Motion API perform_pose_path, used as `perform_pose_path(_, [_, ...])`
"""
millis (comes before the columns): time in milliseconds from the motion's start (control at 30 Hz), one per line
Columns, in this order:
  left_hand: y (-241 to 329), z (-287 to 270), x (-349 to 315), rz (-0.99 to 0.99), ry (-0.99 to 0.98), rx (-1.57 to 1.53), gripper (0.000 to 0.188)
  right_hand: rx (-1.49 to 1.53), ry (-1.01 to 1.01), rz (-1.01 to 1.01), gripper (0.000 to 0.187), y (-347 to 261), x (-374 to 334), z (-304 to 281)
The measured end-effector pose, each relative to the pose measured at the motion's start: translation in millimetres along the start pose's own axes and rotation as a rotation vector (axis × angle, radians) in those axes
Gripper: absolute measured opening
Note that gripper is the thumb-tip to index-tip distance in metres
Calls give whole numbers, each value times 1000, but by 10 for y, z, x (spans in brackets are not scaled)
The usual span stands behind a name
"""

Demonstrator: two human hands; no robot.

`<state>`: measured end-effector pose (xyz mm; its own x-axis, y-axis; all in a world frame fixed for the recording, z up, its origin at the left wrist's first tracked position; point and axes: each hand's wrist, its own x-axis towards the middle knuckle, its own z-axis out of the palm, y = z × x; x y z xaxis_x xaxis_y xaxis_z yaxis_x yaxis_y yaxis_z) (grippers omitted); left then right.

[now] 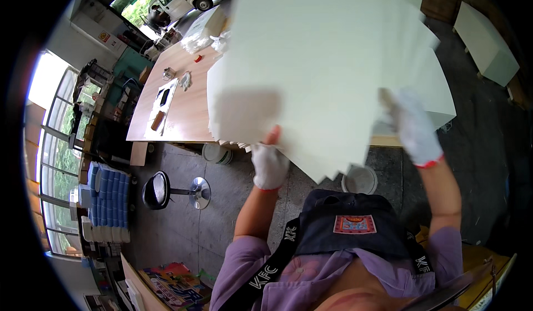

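A fanned batch of large pale-green paper sheets (316, 72) is raised and tilted in front of me, blurred by motion. My left hand (270, 165), in a white glove with the thumb bare, pinches the near left edge, thumb on top. My right hand (416, 128), in a white glove with a red cuff, is closed at the right edge; its fingers are smeared and partly bare. Under the raised sheets lies a broad stack of the same paper (441, 92) on the wooden table (189, 111).
On the table's left side lie a phone (164, 96), a brown block (157, 120), a glass jar (168, 73) and a plastic-wrapped pack (204, 31). Below stand a bucket (216, 153), another bucket (360, 180) and a stool (156, 190). Another paper stack (486, 44) stands far right.
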<state>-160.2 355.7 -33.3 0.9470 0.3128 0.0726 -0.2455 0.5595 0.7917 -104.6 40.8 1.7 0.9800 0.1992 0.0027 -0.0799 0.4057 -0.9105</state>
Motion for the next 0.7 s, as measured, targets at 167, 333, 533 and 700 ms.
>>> perform_pose_path(167, [458,-343,693,222,34,-37,26,-8,-277,-33,46,660,753,1414])
perform_pose_path(333, [182,-1170,1304,95,287,-121,21,-62,-181,281,54,1215,1589,1721])
perform_pose_path(533, [38,-1215,1290,-65,485,-179,25,-21,-64,358,44,1598,1731,1762])
perform_pose_path(700, [65,-1248,1339,-117,536,-534,29,33,-103,374,40,1474,1713,1733])
